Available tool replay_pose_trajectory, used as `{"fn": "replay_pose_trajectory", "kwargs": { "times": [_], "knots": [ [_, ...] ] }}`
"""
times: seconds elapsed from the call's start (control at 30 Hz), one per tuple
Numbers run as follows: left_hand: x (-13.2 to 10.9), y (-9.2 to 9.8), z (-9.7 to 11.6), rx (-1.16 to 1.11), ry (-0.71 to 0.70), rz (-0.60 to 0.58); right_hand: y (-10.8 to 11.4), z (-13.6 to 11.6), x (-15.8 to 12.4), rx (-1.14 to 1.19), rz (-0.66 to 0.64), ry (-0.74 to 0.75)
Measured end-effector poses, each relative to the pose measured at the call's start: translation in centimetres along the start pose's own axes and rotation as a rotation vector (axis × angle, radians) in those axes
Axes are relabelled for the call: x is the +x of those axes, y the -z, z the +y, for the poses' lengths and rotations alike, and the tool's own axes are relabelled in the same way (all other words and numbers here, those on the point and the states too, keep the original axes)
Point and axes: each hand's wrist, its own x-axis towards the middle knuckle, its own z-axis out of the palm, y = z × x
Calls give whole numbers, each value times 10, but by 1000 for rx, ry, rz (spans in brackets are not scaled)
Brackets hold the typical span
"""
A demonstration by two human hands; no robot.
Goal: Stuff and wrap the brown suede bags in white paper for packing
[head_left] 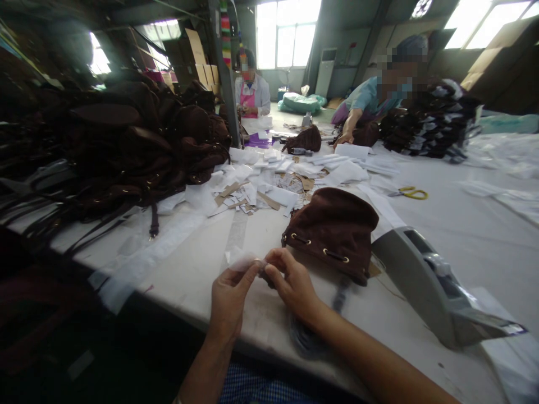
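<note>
Near the table's front edge, my left hand (229,297) and my right hand (295,286) meet fingertip to fingertip, both closed in a pinch. Between them is a small dark piece (263,268), mostly covered by the fingers, so its kind cannot be made out. A thin, whitish see-through sheet (242,261) sticks up at my left fingers. Just beyond my right hand lies a dark brown drawstring bag (334,224) with gold eyelets. Under my right forearm rests a coil wrapped in clear plastic (309,339), partly hidden.
A grey tape dispenser (425,286) stands at right, with yellow-handled scissors (412,193) beyond. Brown bags (138,134) are heaped at left, more (425,120) at back right. Paper scraps (252,193) litter the middle. Two co-workers (252,92) (366,104) are across the table (185,275).
</note>
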Motion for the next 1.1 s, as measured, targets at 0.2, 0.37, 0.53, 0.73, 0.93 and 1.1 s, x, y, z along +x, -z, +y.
{"fn": "replay_pose_trajectory", "kwargs": {
  "times": [0.2, 0.37, 0.53, 0.73, 0.93, 1.1],
  "knots": [
    [11, 10, 3, -156, -8, 147, -1, -1, 2, -120, -28, 0],
    [9, 16, -2, -138, 38, 46, -1, 0, 3, -141, -29, 36],
    [9, 24, -5, -60, 36, 22, 0, 2, 0, -182, -9, 172],
    [6, 26, -3, 39, -35, 32, -1, 3, -3, -215, -9, 322],
    [7, 18, -6, -51, -123, 100, -2, 4, -4, -223, -21, 358],
    [7, 16, -9, -88, -74, 5, -1, 2, -3, -117, -10, 269]
  ]
}}
